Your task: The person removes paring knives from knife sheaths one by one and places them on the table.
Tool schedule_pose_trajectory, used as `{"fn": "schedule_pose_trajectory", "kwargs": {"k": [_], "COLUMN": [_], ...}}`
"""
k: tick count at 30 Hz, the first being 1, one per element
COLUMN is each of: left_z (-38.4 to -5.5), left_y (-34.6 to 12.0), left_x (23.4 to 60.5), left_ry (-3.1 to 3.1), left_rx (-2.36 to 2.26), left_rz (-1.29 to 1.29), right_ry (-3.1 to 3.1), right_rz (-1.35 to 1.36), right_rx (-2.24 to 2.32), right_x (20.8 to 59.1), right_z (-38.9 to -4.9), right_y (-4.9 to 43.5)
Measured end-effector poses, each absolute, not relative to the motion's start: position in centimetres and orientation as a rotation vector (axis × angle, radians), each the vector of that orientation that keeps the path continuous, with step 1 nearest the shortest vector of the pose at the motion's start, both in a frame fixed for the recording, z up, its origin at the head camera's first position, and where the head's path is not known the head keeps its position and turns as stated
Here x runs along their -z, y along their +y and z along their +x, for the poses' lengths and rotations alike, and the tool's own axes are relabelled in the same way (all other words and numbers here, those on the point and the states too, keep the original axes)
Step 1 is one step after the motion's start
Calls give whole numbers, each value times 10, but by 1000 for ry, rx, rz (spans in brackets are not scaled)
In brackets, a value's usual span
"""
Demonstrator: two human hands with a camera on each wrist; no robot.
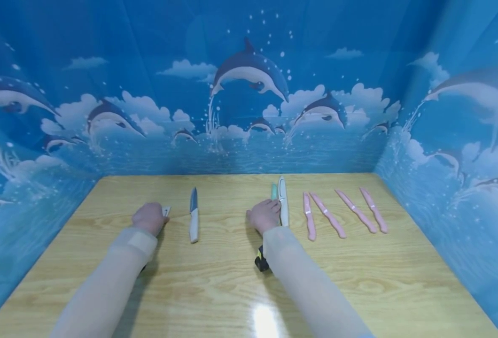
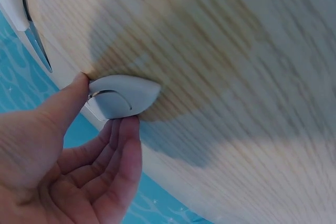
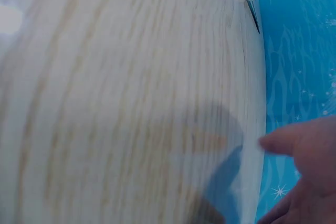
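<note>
Head: left hand [image 1: 148, 218] knuckles-up, arm extended; right hand [image 1: 265, 215] just beside white knife [image 1: 284, 206].
Left wrist: white piece [image 2: 131, 95] pinched between thumb and fingertips. Probably light, stiff, slick; grip opposite edges.
Right wrist: thumb spread from fingers, nothing visible between.

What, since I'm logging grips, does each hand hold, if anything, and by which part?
The left hand pinches a white slotted piece by opposite edges. What the right hand holds, if anything, cannot be told: its grip doesn't show.
</note>
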State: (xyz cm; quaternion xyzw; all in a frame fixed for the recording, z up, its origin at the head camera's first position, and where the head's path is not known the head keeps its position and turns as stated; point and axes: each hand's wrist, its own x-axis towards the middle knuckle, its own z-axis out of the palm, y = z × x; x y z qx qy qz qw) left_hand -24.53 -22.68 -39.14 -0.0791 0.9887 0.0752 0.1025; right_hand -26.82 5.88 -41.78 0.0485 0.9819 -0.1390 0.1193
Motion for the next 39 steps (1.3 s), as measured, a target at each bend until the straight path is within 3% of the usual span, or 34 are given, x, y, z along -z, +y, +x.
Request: {"fn": "schedule_pose_trajectory", "kwargs": {"k": [9,18,39], "left_z": [-248,-251,-255], "left_y": [-229,-231,-228], "left_x": [397,400,398], "left_ry": [2917,2911,2891], "left_rx": [-236,-241,-216], "left_rz": [-244,-256,-269], "right_ry": [3000,3049,2981], "right_rz": [-54,63,24], "right_rx": [44,328,412], "right_x": [419,415,413], "right_z": [-274,-272,-278], "right_y": [64,64,74]}}
